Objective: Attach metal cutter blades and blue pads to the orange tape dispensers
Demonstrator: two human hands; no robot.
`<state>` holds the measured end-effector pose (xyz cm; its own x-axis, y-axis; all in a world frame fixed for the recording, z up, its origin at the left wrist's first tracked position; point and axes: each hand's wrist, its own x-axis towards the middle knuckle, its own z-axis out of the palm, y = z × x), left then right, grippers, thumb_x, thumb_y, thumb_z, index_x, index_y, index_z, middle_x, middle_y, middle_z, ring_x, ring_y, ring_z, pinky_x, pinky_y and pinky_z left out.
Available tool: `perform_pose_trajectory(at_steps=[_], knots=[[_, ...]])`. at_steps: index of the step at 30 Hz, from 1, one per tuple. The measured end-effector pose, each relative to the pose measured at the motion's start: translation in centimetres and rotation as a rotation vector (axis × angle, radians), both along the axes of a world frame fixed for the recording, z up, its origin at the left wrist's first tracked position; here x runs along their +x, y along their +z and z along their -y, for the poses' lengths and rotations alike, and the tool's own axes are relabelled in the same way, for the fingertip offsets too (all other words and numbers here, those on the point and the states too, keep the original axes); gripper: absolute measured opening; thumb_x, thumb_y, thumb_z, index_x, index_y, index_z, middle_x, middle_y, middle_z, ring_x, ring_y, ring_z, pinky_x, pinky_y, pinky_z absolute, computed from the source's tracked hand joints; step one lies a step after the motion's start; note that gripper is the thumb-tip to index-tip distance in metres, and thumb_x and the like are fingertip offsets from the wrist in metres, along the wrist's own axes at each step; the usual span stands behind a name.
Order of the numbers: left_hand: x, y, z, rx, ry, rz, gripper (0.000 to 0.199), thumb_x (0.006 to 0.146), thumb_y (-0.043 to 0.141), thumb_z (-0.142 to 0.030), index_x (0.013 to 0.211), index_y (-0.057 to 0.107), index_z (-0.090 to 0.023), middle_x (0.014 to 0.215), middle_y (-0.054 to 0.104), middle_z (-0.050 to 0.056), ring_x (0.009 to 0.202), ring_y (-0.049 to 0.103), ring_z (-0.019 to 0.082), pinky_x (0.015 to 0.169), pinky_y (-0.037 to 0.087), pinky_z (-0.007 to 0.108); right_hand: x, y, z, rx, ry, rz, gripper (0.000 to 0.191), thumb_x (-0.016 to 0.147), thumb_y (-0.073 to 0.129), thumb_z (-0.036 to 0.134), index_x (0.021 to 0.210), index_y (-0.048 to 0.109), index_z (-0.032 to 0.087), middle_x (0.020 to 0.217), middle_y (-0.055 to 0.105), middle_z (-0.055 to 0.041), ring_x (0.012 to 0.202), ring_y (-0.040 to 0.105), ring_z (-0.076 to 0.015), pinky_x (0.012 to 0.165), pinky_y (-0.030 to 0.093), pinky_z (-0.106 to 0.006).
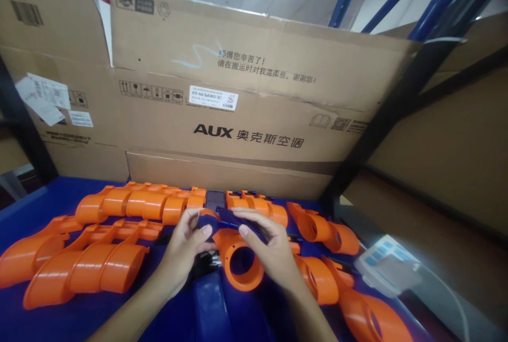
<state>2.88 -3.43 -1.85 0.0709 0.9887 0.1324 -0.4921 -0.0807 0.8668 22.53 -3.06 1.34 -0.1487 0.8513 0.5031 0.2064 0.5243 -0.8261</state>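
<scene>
Both of my hands meet in the middle over the blue surface. My left hand (184, 252) pinches a small rounded blue-and-orange piece (208, 219) between thumb and fingers. Thumb on top, my right hand (273, 249) is closed around an orange plastic part (244, 281) that has a round ring opening facing me. A dark blue strip-like piece (227, 218) lies along the top of that orange part, between the hands. Whether the two held pieces are joined is hidden by my fingers. Just behind the hands sits a dark rectangular device (215, 199).
Nested rows of orange curved parts (129, 265) lie to the left, with more orange parts (317, 276) on the right. A white-and-blue box with a cable (389, 265) stands at far right. A cardboard wall (254, 143) and dark posts (367, 130) bound the blue table (159, 305).
</scene>
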Motion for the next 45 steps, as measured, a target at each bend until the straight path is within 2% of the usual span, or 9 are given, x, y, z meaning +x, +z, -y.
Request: perform_pose_trajectory(at_steps=[12,16,19,21,25,29,33,36,45], knots=[[0.0,-0.5,-0.2,0.023,0.048,0.040,0.043,0.078,0.082,-0.031,0.117,0.062,-0.031,0.118,0.068,0.001,0.101,0.069,0.023,0.086,0.062,0.041,0.1,-0.5,-0.2,-0.010,0.037,0.017,0.026,0.094,0.068,0.034,0.118,0.073,0.025,0.122,0.075,-0.0081,0.119,0.068,-0.0283,0.109,0.050,-0.050],[-0.2,-1.1,-0.3,0.099,0.095,0.060,0.056,0.073,0.086,-0.028,0.123,0.061,-0.031,0.127,0.066,0.003,0.117,0.064,0.027,0.098,0.056,0.040,0.3,-0.5,-0.1,0.018,0.075,0.052,0.031,0.094,0.068,0.033,0.124,0.069,0.026,0.129,0.072,-0.0080,0.124,0.065,-0.0281,0.110,0.049,-0.048],[-0.4,-1.5,0.2,0.138,0.134,0.038,0.068,0.068,0.088,-0.026,0.129,0.059,-0.032,0.143,0.059,0.005,0.135,0.053,0.032,0.109,0.048,0.042,0.5,-0.5,0.1,0.082,0.069,0.121,0.047,0.093,0.069,0.034,0.138,0.059,0.027,0.139,0.065,-0.0093,0.129,0.061,-0.0291,0.110,0.048,-0.048],[-0.5,-1.6,0.6,0.164,0.105,0.047,0.074,0.069,0.088,-0.025,0.135,0.056,-0.033,0.148,0.055,0.006,0.141,0.047,0.034,0.113,0.044,0.044,0.5,-0.5,0.3,0.155,0.035,0.207,0.057,0.091,0.071,0.035,0.144,0.052,0.028,0.142,0.062,-0.0105,0.129,0.060,-0.0300,0.109,0.049,-0.049],[-0.7,-1.6,0.6,0.200,0.007,0.137,0.070,0.076,0.083,-0.034,0.139,0.054,-0.031,0.147,0.058,0.011,0.139,0.050,0.037,0.113,0.043,0.050,0.5,-0.7,0.3,0.374,-0.035,0.400,0.071,0.084,0.079,0.041,0.147,0.049,0.027,0.130,0.066,-0.0120,0.118,0.065,-0.0304,0.101,0.054,-0.046],[-0.8,-1.6,0.0,0.155,0.078,0.106,0.066,0.077,0.083,-0.034,0.137,0.056,-0.032,0.148,0.056,0.008,0.138,0.050,0.035,0.113,0.043,0.047,0.2,-1.1,0.1,0.586,-0.154,0.524,0.071,0.083,0.081,0.041,0.145,0.051,0.025,0.119,0.065,-0.0133,0.109,0.065,-0.0299,0.093,0.058,-0.045],[-0.9,-1.7,-0.4,0.156,0.175,-0.013,0.063,0.075,0.085,-0.028,0.131,0.056,-0.032,0.133,0.063,0.005,0.120,0.063,0.028,0.102,0.051,0.039,0.1,-1.5,-0.1,0.732,-0.194,0.578,0.062,0.088,0.077,0.035,0.144,0.053,0.024,0.114,0.061,-0.0129,0.104,0.063,-0.0280,0.088,0.058,-0.045],[-1.0,-1.8,-0.5,0.209,0.232,-0.063,0.058,0.075,0.085,-0.028,0.125,0.058,-0.030,0.124,0.064,0.004,0.111,0.065,0.024,0.099,0.051,0.036,0.0,-1.7,-0.2,0.783,-0.205,0.584,0.062,0.088,0.078,0.035,0.143,0.052,0.024,0.112,0.060,-0.0123,0.102,0.063,-0.0279,0.086,0.058,-0.046],[-1.1,-1.3,-0.1,0.254,0.282,-0.136,0.051,0.076,0.084,-0.028,0.120,0.059,-0.029,0.116,0.063,0.003,0.108,0.061,0.024,0.097,0.048,0.034,-0.1,-1.8,-0.2,0.775,-0.200,0.575,0.074,0.087,0.079,0.035,0.151,0.043,0.032,0.112,0.058,-0.0112,0.098,0.063,-0.0275,0.083,0.059,-0.046]])
